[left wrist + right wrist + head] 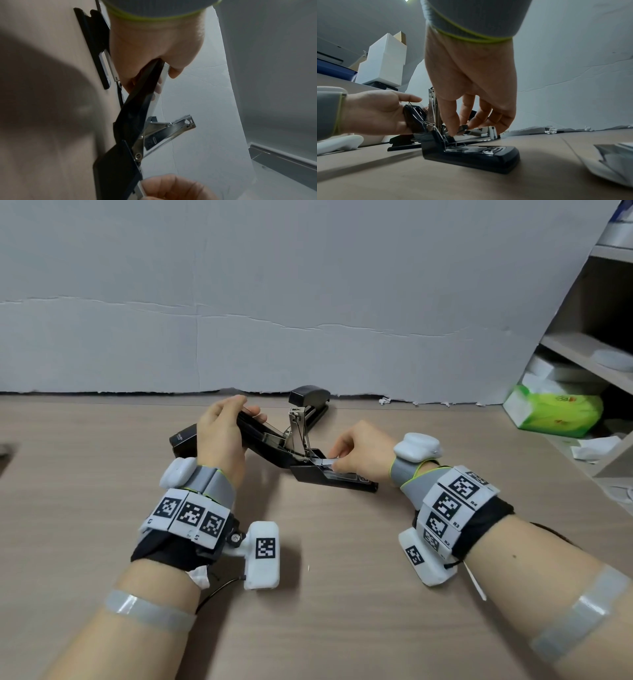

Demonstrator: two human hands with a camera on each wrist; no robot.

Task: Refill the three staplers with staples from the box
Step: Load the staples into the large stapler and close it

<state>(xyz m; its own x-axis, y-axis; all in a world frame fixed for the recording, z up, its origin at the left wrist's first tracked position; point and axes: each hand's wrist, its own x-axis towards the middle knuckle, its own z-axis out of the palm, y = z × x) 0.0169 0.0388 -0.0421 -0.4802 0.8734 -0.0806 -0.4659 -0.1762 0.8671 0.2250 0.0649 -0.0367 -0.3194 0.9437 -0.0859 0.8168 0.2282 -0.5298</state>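
Two hands work the open stapler (329, 474): right hand (359, 450) pinches staples (322, 462).

Stapler (329, 474) was black with silver metal insides; table (308, 628) light wood-grain; wall (274, 285) pale grey; tissue pack (555, 409) green and white.

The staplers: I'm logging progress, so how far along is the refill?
Done: the near stapler lies opened, its top held up by the left hand. In hand: the right hand pinches a staple strip at its channel. Left: closing it. The second stapler behind also stands open; whether it is filled, and a third stapler, cannot be seen.
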